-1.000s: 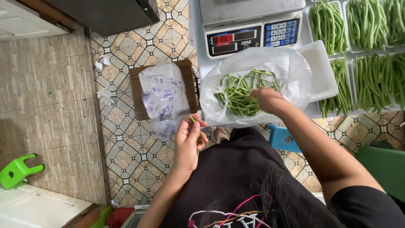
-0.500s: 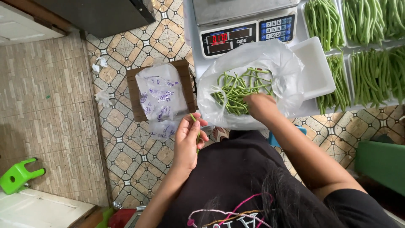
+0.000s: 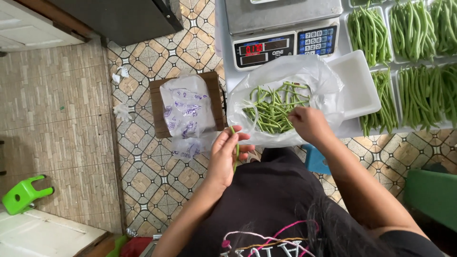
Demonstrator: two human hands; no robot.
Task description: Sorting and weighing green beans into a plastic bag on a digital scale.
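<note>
The left hand (image 3: 227,154) is raised in front of the body, palm turned toward the person, with the fingers curled around one green bean (image 3: 235,151); the bean stands nearly upright between the fingers, and its top end reaches the lower edge of the bag (image 3: 323,76). The right arm stretches forward from the lower right, and the right hand (image 3: 309,124) rests with its back up on the near rim of this open clear plastic bag, fingers bent down into the beans (image 3: 273,107). Whether this hand pinches a bean or only touches the pile, I cannot tell, because the fingertips are hidden. The pile of beans lies inside the bag, just beyond the right hand and near the left one. The bag sits on the white tabletop (image 3: 227,71), in front of a scale (image 3: 281,28) and beside a white tray (image 3: 357,81). More trays filled with beans (image 3: 419,28) stand to the right.
</note>
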